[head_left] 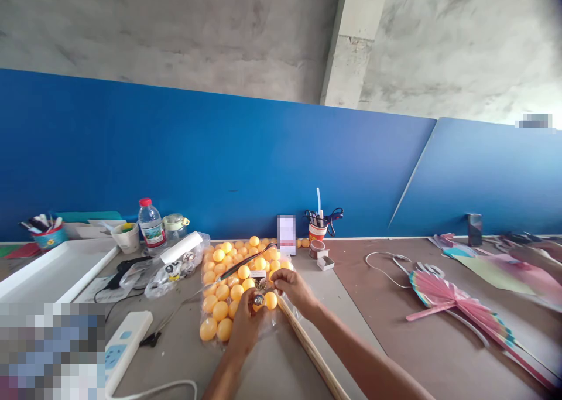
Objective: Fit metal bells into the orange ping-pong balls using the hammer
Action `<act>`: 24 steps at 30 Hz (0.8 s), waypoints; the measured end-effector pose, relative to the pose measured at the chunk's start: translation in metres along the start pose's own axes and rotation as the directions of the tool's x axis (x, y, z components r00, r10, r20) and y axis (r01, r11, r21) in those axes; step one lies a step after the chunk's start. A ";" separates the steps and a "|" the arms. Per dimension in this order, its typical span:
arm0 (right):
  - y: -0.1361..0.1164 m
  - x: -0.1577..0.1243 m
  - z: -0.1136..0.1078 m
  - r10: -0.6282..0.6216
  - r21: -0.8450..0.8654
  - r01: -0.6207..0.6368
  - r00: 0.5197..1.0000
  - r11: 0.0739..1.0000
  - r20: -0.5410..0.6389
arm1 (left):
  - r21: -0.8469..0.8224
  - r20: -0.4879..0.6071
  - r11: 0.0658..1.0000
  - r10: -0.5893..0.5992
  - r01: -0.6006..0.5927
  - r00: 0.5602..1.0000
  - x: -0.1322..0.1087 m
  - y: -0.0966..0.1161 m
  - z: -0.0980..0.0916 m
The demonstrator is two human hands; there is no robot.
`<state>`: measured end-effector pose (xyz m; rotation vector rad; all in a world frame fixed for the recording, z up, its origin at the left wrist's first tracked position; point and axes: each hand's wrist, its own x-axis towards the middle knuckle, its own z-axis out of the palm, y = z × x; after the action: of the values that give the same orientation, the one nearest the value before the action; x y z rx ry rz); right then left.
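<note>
My left hand point(246, 318) is closed, fingertips round a small, shiny, dark-and-silver round piece point(259, 299) whose kind I cannot make out. Beside it, my right hand point(293, 289) has its fingertips pinched together; whatever they hold is too small to see. Both hands are over a clear plastic bag of orange table tennis balls point(220, 310). One orange ball point(271, 300) sits between the hands. From beneath the right hand, a pale wooden stick point(309, 348) runs toward me. A dark, thin curved tool point(239, 265) lies across the balls.
A phone point(287, 235) stands behind the bag, near a cup of tools point(317, 231) and a small open box point(325, 262). Leftward are a power strip point(127, 347), scissors point(151, 338), a water bottle point(151, 227) and a white tray point(57, 268). A pink fan point(459, 300) lies right, near another person's hand point(533, 259).
</note>
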<state>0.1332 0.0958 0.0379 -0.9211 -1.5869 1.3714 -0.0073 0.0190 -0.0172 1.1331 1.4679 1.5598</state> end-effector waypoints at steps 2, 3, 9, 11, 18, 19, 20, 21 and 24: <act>0.000 0.000 0.008 -0.002 0.090 0.004 1.000 0.996 -0.024 | -0.022 0.010 1.000 -0.014 0.015 1.000 -0.001 0.001 -0.002; 0.002 -0.001 0.011 -0.003 0.125 0.008 0.999 0.992 -0.038 | -0.023 0.019 1.000 -0.012 0.012 1.000 -0.002 0.002 -0.003; 0.023 -0.003 0.011 0.023 0.232 -0.006 0.997 0.973 -0.070 | 0.029 0.021 0.999 0.035 -0.035 0.999 -0.004 -0.002 -0.005; 0.033 -0.002 0.011 0.028 0.226 -0.005 0.995 0.974 -0.100 | 0.036 0.032 0.999 0.028 -0.029 0.999 -0.003 -0.005 -0.004; 0.052 0.003 0.013 0.072 0.301 -0.044 0.994 0.952 -0.081 | 0.089 0.005 0.996 -0.031 0.030 1.000 -0.004 -0.003 -0.002; 0.050 0.002 0.012 0.080 0.320 -0.057 0.995 0.946 -0.059 | 0.092 0.008 0.995 -0.037 0.036 0.999 -0.005 -0.002 -0.003; 0.047 0.002 0.011 0.090 0.345 -0.072 0.995 0.936 -0.036 | 0.098 0.010 0.994 -0.041 0.040 0.999 -0.005 0.000 -0.003; 0.045 0.001 0.009 0.102 0.370 -0.091 0.995 0.924 -0.008 | 0.103 0.010 0.994 -0.043 0.041 0.999 -0.006 0.001 -0.003; 0.038 -0.003 0.006 0.110 0.408 -0.126 0.992 0.904 0.061 | 0.096 0.005 0.995 -0.042 0.041 0.999 -0.006 0.002 -0.003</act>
<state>0.1298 0.0959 -0.0008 -0.7436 -1.2101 1.7335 -0.0078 0.0116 -0.0159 1.1537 1.5661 1.4699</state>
